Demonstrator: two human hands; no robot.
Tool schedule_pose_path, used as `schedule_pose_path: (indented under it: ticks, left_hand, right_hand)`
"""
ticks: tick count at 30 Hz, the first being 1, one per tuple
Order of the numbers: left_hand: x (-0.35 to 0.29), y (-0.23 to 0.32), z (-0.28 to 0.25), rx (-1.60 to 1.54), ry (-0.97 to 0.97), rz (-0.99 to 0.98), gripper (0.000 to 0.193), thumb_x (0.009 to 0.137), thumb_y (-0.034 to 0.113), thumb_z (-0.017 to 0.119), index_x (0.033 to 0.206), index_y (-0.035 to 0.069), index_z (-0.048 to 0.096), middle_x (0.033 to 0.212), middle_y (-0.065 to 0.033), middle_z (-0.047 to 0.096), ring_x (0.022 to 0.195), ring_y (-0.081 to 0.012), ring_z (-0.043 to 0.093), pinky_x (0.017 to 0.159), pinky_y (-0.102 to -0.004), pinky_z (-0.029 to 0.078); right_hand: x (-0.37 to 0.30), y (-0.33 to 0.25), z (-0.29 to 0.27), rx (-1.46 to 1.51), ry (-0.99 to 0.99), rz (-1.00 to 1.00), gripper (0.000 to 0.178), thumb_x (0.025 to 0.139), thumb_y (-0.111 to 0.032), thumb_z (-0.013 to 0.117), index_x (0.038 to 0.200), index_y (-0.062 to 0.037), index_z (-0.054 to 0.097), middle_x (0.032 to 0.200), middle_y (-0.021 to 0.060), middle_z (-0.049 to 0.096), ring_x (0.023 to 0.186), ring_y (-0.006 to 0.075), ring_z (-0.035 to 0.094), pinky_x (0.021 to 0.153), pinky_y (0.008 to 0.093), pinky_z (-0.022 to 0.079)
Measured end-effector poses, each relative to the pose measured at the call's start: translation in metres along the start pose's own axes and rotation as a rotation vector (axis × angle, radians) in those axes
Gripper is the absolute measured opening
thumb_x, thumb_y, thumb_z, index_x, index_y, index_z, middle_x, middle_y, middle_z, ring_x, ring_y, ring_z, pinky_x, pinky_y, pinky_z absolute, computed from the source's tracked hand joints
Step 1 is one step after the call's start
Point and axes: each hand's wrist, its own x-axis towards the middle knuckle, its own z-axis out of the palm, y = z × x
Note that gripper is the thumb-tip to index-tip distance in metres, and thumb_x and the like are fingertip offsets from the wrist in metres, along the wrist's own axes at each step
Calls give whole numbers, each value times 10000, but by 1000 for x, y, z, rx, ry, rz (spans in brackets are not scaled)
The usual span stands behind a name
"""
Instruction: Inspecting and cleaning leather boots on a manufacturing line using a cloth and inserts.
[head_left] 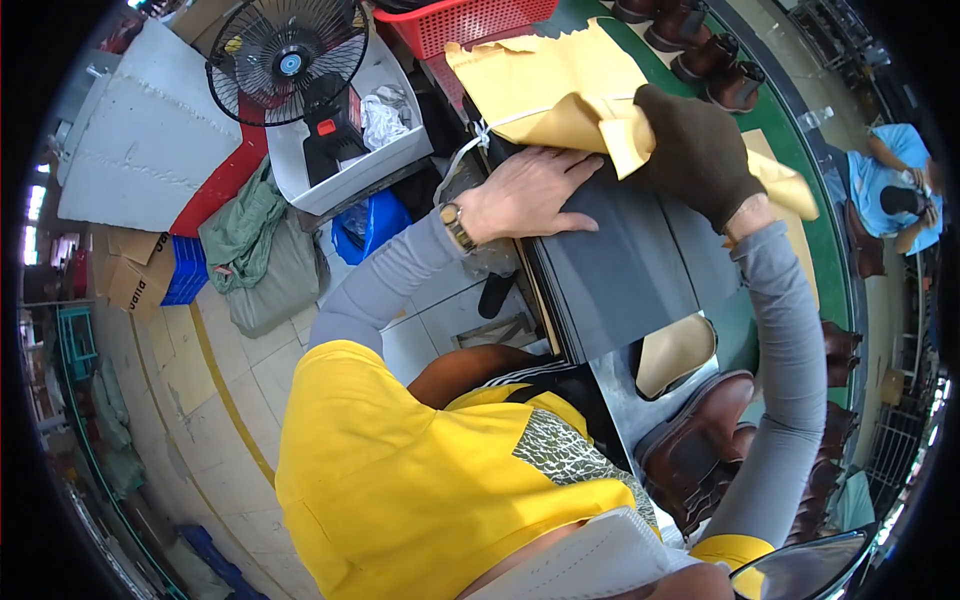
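My left hand (528, 195), bare with a watch at the wrist, lies flat with its fingers stretched out on a stack of dark grey sheets (622, 270). Its fingertips reach under the edge of a crumpled yellow paper (550, 75) with torn edges. In a dark brown glove, my right hand (700, 155) grips the right side of that paper, which is folded and curled there. The gloved fingertips are partly hidden by the paper. A white tie (482, 135) sits at the paper's left corner.
A black fan (290, 65) stands at a white box (350, 185) on the left. Behind is a red basket (465, 25). Brown boots (695, 440) stand near my right forearm, with more shoes (705, 58) along the green surface (800, 165). A person in blue (890, 185) is at far right.
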Motion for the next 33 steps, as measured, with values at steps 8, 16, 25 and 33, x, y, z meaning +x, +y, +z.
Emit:
schedule_pose_path:
  ticks: [8, 16, 25, 33]
  left_hand:
    - [10, -69, 39, -819, 62, 21, 537, 959, 311, 482, 1405, 52, 336, 1406, -130, 422, 1257, -288, 458, 1054, -421, 384]
    - [30, -46, 13, 46, -92, -346, 941, 761, 692, 536, 1372, -7, 378, 1423, -223, 351, 1346, -384, 290, 1070, -601, 189]
    - [31, -46, 14, 214, -144, -320, 988, 752, 685, 569, 1432, 26, 287, 1499, -206, 230, 1385, -421, 185, 1063, -667, 118]
    - [39, -54, 35, 285, -146, -279, 901, 776, 537, 619, 1426, 7, 288, 1498, -199, 241, 1389, -410, 192, 1057, -676, 122]
  right_hand:
    - [14, -16, 1, -143, -209, -348, 114, 779, -161, 571, 869, -103, 609, 706, 90, 644, 664, 282, 657, 556, 394, 503]
    - [-73, 216, 25, 62, -327, 257, 257, 733, -165, 649, 976, -84, 664, 874, 133, 675, 823, 299, 658, 729, 365, 514]
    - [-46, 140, -7, -340, -226, 84, 143, 744, -107, 581, 885, -84, 592, 729, 131, 597, 709, 349, 603, 623, 434, 458]
    - [-145, 135, -15, -251, -238, 119, 178, 694, -144, 566, 857, -75, 586, 704, 100, 583, 701, 302, 613, 604, 393, 474]
